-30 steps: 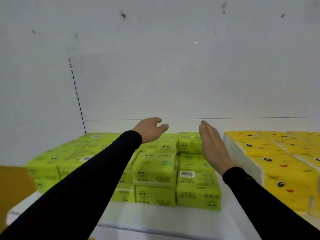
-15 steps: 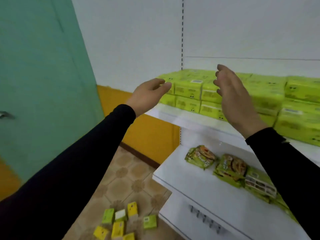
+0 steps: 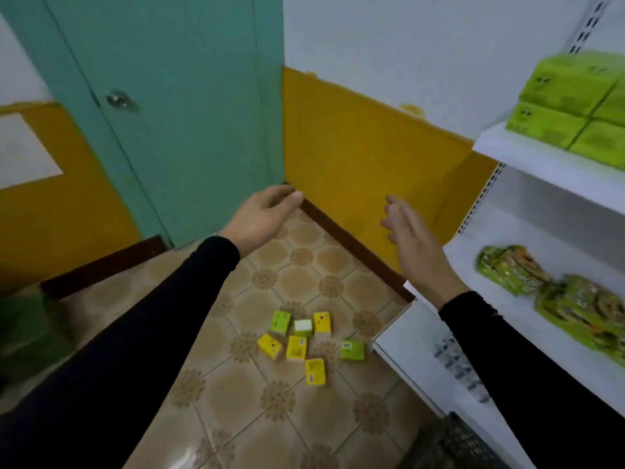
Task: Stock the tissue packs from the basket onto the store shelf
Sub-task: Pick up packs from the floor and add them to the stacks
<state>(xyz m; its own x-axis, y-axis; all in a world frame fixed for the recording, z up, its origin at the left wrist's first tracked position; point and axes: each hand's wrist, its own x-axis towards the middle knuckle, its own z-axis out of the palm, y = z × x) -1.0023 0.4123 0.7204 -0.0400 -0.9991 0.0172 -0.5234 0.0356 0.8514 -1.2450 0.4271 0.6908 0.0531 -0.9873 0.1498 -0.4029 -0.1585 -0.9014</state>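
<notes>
Both hands, left (image 3: 262, 216) and right (image 3: 414, 238), reach forward, fingers relaxed, holding nothing

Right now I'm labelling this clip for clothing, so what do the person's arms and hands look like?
Both arms wear long, snug black sleeves that end at the wrists. The left hand and right hand are bare: no gloves, rings, watch or markings show. The right sleeve has a slightly uneven cuff edge; the left sleeve looks plain.
</notes>
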